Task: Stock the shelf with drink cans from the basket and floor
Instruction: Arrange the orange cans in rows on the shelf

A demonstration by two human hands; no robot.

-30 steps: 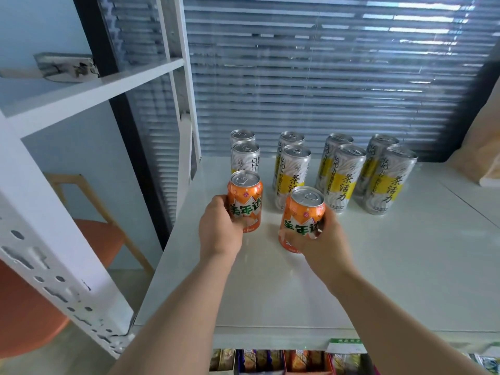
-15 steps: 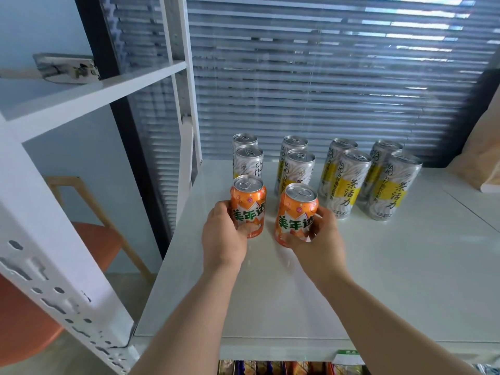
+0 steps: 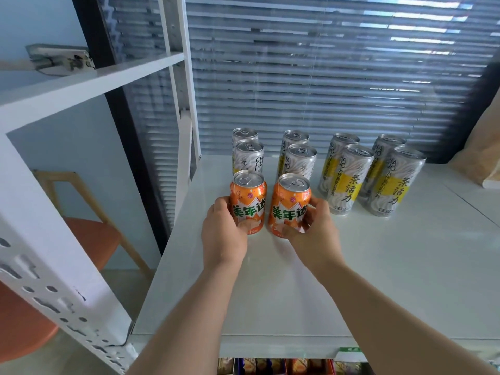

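Note:
Two short orange cans stand upright side by side on the white shelf [image 3: 351, 266]. My left hand [image 3: 223, 235] grips the left orange can [image 3: 249, 201] from its left side. My right hand [image 3: 313, 234] grips the right orange can [image 3: 290, 205] from its right side and front. Behind them stand several tall silver cans with yellow labels [image 3: 349, 180], in paired rows reaching to the back of the shelf. The basket and the floor cans are out of view.
A white perforated shelf upright [image 3: 54, 280] rises at the left, with an upper shelf board [image 3: 89, 77] above. Window blinds [image 3: 324, 77] close the back. A brown paper bag [image 3: 487, 147] sits at the far right. An orange chair [image 3: 89, 236] stands left of the shelf. Packaged goods [image 3: 270, 366] fill the shelf below.
The right orange can, tilted and lifted a second ago, now stands upright beside the left one. Both hands and cans have shifted slightly toward the silver cans.

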